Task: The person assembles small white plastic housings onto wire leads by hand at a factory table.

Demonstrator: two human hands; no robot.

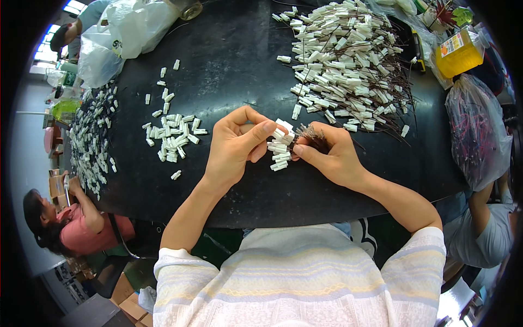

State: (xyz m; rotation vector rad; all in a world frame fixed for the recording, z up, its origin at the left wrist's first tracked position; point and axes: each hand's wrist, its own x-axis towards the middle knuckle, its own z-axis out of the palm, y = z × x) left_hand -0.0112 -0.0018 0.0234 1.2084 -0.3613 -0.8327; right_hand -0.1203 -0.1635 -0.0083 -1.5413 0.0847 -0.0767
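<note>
Near the front of the black table, both my hands meet in the middle. My right hand [340,155] is closed around a bundle of thin dark wires [317,140], whose bare ends stick up beside the thumb. Several white plastic connectors [280,155] fan out from the bundle on its left side. My left hand [234,141] pinches a white connector [283,126] between thumb and forefinger at the top of that fan. Whether a wire sits inside this connector is too small to make out. Left of my left hand lies a loose group of white connectors [175,135].
A large heap of white connectors with brown wires [348,60] covers the far right. More small pieces [92,141] line the left edge. A yellow bottle [460,54], a clear bag of wires [479,131] and white plastic bags [141,27] lie around. Other people sit left and right.
</note>
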